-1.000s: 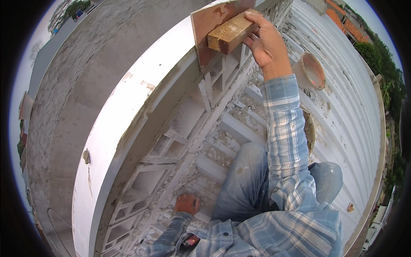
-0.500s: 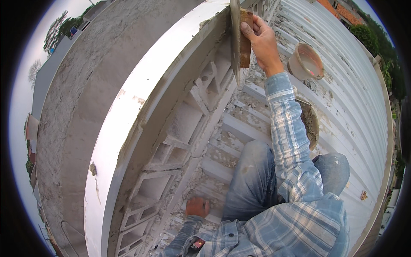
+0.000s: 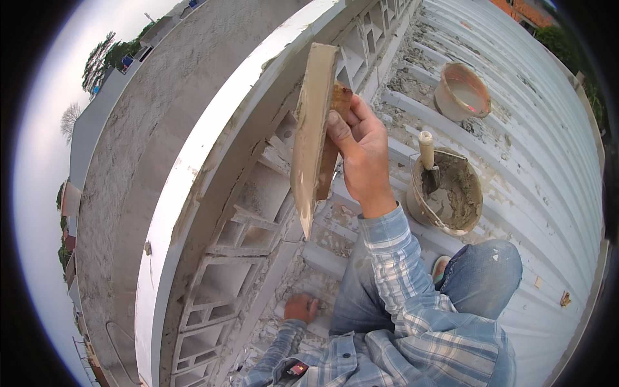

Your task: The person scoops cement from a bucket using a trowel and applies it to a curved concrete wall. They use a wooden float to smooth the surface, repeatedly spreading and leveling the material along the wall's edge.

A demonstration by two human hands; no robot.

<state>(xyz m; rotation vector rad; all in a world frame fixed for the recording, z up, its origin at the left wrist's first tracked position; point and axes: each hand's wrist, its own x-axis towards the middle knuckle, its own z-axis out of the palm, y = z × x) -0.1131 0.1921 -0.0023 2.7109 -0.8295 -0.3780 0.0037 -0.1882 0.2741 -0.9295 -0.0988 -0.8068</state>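
Observation:
My right hand (image 3: pixel 361 155) grips the wooden block handle (image 3: pixel 340 97) of a flat plastering board (image 3: pixel 313 84) coated in grey mortar, holding it on edge beside the white-topped, curved parapet (image 3: pixel 193 151). Below the parapet's plastered edge is a row of pale openwork blocks (image 3: pixel 216 284). My left hand (image 3: pixel 300 307) rests low beside these blocks on the debris-strewn roof sheeting, fingers slightly bent and apart. Right of my right hand, a bucket (image 3: pixel 471 213) holds grey mortar and a trowel (image 3: pixel 427 151) with a pale handle standing in it.
A second bucket (image 3: pixel 477 74) with cloudy liquid sits farther up the ribbed metal roof (image 3: pixel 541 168). My bent knee (image 3: pixel 483 277) is right of my forearm. A rough grey concrete surface (image 3: pixel 109 226) lies beyond the parapet, with rooftops and trees at the rim.
My right hand has drawn the board down and leftward toward me and turned it edge-on. The mortar bucket and trowel now show fully. My left hand has barely moved.

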